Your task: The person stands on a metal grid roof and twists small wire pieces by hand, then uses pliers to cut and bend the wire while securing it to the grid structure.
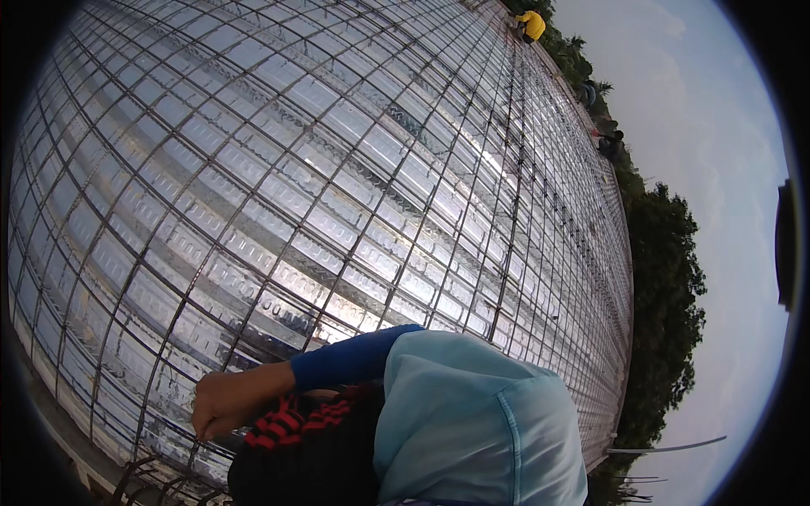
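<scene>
My right hand [221,405], below a blue sleeve [354,357], is bent over the steel rebar mesh [294,231] at the lower left. Its fingers are curled, with the tips turned down near the crossing bars. Whether they grip a bar or something small cannot be told. Dark trousers with red stripes [297,424] show just beside the hand, and a light teal shirt [468,417] covers the shoulder. My left hand is out of view.
Ribbed metal decking [329,218] lies under the mesh. Bent bars [145,477] stick up along the lower-left edge. A person in yellow [531,26] crouches far off, and another person [610,144] is near the far edge. Trees [664,303] stand beyond.
</scene>
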`<action>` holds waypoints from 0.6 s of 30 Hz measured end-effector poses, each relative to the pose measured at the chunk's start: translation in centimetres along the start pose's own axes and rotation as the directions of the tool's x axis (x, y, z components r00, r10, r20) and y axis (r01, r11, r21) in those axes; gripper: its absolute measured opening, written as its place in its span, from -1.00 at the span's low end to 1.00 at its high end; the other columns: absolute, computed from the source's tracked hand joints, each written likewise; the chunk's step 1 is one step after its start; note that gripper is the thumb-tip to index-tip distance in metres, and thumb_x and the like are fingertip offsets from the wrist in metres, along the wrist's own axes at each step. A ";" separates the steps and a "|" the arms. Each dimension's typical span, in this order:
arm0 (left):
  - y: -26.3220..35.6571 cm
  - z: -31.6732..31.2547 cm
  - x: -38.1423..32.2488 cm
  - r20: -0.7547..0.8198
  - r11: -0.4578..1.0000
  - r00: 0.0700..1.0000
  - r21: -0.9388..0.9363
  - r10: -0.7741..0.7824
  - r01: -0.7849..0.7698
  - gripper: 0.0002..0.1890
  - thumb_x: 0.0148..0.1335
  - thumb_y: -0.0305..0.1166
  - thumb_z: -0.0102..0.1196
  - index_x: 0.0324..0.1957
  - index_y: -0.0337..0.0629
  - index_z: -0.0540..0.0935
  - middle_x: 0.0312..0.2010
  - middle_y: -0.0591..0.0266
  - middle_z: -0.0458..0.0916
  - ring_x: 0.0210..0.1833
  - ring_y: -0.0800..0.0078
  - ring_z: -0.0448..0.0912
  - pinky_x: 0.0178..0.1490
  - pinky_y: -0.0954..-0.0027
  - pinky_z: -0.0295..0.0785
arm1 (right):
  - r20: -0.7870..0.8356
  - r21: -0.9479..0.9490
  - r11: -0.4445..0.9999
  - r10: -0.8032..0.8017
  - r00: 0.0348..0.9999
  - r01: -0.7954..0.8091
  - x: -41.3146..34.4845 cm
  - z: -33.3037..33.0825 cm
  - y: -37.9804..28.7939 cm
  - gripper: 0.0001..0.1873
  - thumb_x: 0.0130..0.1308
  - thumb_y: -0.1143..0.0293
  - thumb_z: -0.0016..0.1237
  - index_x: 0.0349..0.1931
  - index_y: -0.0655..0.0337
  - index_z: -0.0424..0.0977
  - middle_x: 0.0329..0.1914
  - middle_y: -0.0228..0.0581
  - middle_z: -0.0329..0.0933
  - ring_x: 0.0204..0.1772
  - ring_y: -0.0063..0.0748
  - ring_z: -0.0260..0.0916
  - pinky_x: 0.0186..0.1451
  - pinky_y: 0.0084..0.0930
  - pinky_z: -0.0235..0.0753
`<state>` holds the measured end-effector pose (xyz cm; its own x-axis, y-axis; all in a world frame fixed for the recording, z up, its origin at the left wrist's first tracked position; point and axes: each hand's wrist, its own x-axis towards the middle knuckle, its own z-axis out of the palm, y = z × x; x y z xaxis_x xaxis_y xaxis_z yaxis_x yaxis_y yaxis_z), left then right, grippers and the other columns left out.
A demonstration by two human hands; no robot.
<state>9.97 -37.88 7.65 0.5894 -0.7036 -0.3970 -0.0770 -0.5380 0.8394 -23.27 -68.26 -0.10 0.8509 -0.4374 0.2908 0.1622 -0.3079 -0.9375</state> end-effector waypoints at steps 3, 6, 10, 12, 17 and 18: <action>2.8 1.3 -1.0 -0.012 0.890 0.985 0.431 0.174 -0.152 -0.69 0.48 -0.25 0.18 0.17 -0.07 0.54 0.06 0.04 0.63 0.23 0.17 0.50 0.54 -0.08 0.09 | 0.125 -0.242 0.970 0.072 0.990 -0.040 -2.0 0.5 1.3 -0.80 0.26 0.22 0.15 -0.45 0.10 0.57 -0.56 -0.24 0.56 -0.42 -0.06 0.56 -0.38 -0.16 0.46; 3.0 -2.6 -0.5 0.232 0.942 0.963 -0.269 -0.137 0.199 -0.91 0.50 -0.50 0.11 -0.06 -0.24 0.49 -0.13 -0.01 0.66 -0.03 0.33 0.65 0.05 0.34 0.61 | 0.210 -0.308 0.938 -0.098 0.973 0.161 -1.9 -0.5 0.4 -0.81 0.23 0.25 0.09 -0.47 0.11 0.47 -0.57 -0.25 0.50 -0.42 -0.05 0.55 -0.41 -0.13 0.46; 6.9 6.2 -1.9 -0.138 0.972 0.988 -0.229 -0.077 0.044 -0.68 0.56 -0.11 0.06 -0.33 -0.03 0.45 -0.66 0.49 0.30 -0.62 0.73 0.36 -0.58 0.58 0.23 | 0.287 -0.368 0.911 -0.080 0.954 0.187 -1.5 -2.1 -0.8 -0.87 0.21 0.35 0.07 -0.31 0.18 0.47 -0.51 -0.28 0.49 -0.38 -0.07 0.57 -0.42 -0.15 0.51; 8.3 7.4 -1.1 -0.105 0.969 0.989 -0.237 -0.103 0.075 -0.66 0.56 -0.15 0.06 -0.37 -0.07 0.44 -0.65 0.48 0.30 -0.65 0.70 0.35 -0.62 0.57 0.22 | 0.318 -0.405 0.893 -0.065 0.946 0.198 -1.8 -2.1 -0.9 -0.77 0.22 0.43 0.06 -0.10 0.13 0.53 -0.46 -0.34 0.48 -0.35 -0.26 0.57 -0.39 -0.26 0.56; 5.2 5.2 -3.0 -0.056 0.876 0.933 -0.366 -0.357 0.313 -0.69 0.54 -0.16 0.10 -0.33 -0.10 0.50 -0.62 0.44 0.39 -0.56 0.64 0.50 -0.50 0.55 0.38 | 0.500 -0.309 0.935 0.006 0.866 0.172 -1.7 2.1 0.9 -0.82 0.27 0.41 0.08 -0.13 0.16 0.57 -0.41 -0.27 0.57 -0.29 -0.16 0.62 -0.31 -0.21 0.62; 5.0 5.1 -4.0 -0.055 0.871 0.927 -0.367 -0.371 0.327 -0.69 0.54 -0.17 0.10 -0.33 -0.13 0.50 -0.62 0.43 0.43 -0.54 0.63 0.52 -0.48 0.55 0.41 | 0.475 -0.218 0.971 0.017 0.880 0.099 -1.9 2.8 1.2 -0.83 0.31 0.40 0.08 -0.12 0.18 0.59 -0.40 -0.25 0.59 -0.30 -0.16 0.62 -0.28 -0.23 0.61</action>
<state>3.17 -40.09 11.54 0.6188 -0.4269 -0.6594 0.4212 -0.5283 0.7373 -23.35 -65.44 -2.34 0.9888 0.0107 0.1489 0.1322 -0.5265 -0.8398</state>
